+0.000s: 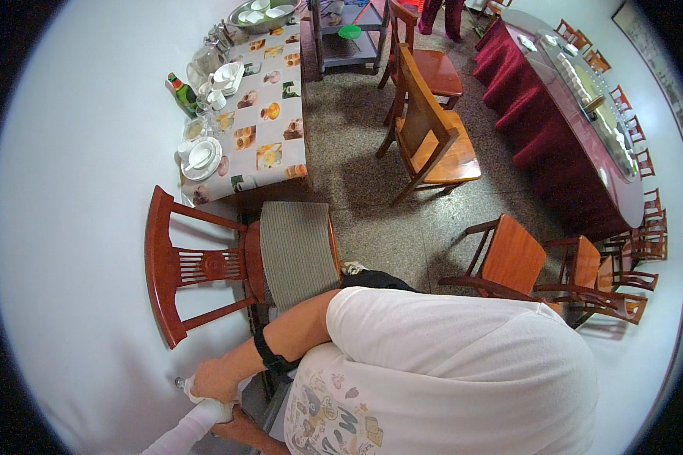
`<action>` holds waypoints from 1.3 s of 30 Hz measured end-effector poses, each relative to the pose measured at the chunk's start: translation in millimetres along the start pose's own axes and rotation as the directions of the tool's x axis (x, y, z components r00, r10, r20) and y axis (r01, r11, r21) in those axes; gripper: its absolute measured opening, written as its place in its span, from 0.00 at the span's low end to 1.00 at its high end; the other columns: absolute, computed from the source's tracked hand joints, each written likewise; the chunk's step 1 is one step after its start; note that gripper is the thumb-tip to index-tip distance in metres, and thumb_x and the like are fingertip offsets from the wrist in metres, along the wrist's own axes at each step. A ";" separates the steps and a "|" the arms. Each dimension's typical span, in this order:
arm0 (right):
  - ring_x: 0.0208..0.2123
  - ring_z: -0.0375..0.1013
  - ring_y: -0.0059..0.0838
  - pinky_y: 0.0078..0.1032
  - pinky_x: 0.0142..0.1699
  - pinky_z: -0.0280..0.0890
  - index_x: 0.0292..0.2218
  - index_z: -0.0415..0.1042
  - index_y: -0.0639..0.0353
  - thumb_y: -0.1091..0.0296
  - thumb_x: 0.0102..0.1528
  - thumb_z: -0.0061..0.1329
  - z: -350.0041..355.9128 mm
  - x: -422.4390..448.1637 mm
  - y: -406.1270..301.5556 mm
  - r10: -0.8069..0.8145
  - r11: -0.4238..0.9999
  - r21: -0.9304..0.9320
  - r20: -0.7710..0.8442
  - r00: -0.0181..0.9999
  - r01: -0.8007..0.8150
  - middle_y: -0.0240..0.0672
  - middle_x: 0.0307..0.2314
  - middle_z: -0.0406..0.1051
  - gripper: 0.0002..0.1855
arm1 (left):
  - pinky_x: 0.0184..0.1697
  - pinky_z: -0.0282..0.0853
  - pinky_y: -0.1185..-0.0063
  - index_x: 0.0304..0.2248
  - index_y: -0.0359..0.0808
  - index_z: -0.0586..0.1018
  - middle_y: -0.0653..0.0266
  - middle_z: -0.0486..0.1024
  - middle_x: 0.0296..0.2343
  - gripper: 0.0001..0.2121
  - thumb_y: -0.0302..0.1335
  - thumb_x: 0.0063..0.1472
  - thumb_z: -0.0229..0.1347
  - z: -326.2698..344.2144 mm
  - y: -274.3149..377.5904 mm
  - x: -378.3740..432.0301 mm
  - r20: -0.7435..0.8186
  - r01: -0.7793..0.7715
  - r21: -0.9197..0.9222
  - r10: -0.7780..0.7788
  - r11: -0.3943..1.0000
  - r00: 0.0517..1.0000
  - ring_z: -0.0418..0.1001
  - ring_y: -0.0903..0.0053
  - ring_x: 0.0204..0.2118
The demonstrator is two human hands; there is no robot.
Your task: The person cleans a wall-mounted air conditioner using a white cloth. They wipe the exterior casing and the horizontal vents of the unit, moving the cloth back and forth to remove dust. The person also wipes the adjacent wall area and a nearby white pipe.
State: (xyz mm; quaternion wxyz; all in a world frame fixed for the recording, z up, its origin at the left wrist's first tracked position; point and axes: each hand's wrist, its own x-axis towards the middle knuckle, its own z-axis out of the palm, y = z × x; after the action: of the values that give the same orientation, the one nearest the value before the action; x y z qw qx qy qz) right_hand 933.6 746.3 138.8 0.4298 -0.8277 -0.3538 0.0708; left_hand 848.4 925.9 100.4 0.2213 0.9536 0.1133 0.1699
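My right hand point(216, 380), its arm wearing a black band point(270, 352), is closed around a bunched white cloth point(213, 408) at the lower left, near the wall. A small shiny rounded end point(179, 383) pokes out beside its fingers; I cannot tell what it belongs to. Just below, my left hand point(245, 427) grips the same cloth from underneath, partly hidden by it. A long, pale, cloth-like length point(176, 433) runs from the hands to the bottom edge. Close by stands a red-brown wooden chair point(165, 267) with a grey ribbed cover point(295, 250) on its seat.
A table with a patterned cloth point(273, 128) bears stacked white plates point(202, 159), a green bottle point(183, 94) and a metal basin point(264, 24). Wooden chairs point(432, 142) point(512, 253) stand on the speckled floor point(387, 227). Behind are a cart point(350, 48), a red-skirted table point(535, 125) and a person's legs point(441, 20).
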 end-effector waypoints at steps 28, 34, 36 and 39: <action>0.37 0.75 0.44 0.37 0.43 0.69 0.43 0.72 0.57 0.69 0.47 0.56 -19.2 -9.2 -11.1 0.033 0.988 0.155 -0.071 0.997 -0.022 0.42 0.36 0.74 0.19 | 0.53 0.67 0.69 0.50 0.30 0.68 0.54 0.69 0.44 0.25 0.16 0.50 0.57 -36.7 77.7 -33.9 -0.010 0.377 -0.552 -0.458 0.744 0.889 0.70 0.65 0.47; 0.33 0.75 0.42 0.33 0.40 0.69 0.46 0.70 0.58 0.69 0.49 0.61 -14.3 -6.0 -26.8 0.001 0.946 0.313 -0.281 0.960 0.091 0.43 0.33 0.73 0.23 | 0.56 0.65 0.71 0.51 0.30 0.68 0.55 0.71 0.45 0.26 0.14 0.49 0.53 -68.3 79.7 -22.1 -0.182 0.211 -0.576 -0.375 0.790 0.909 0.70 0.67 0.49; 0.33 0.75 0.39 0.31 0.40 0.69 0.47 0.69 0.59 0.68 0.50 0.61 -35.2 -0.1 -52.7 -0.031 0.936 0.333 -0.245 0.969 0.115 0.43 0.34 0.73 0.23 | 0.57 0.64 0.71 0.53 0.30 0.67 0.55 0.70 0.48 0.27 0.14 0.49 0.51 -92.5 87.6 -16.5 -0.261 0.153 -0.569 -0.354 0.808 0.898 0.69 0.67 0.51; 0.32 0.72 0.33 0.26 0.40 0.69 0.46 0.69 0.60 0.69 0.51 0.61 -69.7 16.3 -94.2 -0.131 0.893 0.373 -0.319 0.939 0.252 0.41 0.33 0.71 0.22 | 0.58 0.63 0.71 0.54 0.29 0.66 0.55 0.69 0.49 0.29 0.14 0.49 0.50 -132.8 111.8 2.3 -0.313 0.094 -0.614 -0.351 0.784 0.883 0.69 0.67 0.52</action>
State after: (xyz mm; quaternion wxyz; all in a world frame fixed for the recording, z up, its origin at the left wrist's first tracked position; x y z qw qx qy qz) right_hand 925.6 746.6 256.8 0.6446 -0.6814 -0.3461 -0.0200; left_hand 816.6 879.5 264.7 0.4921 0.7610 0.2139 0.3647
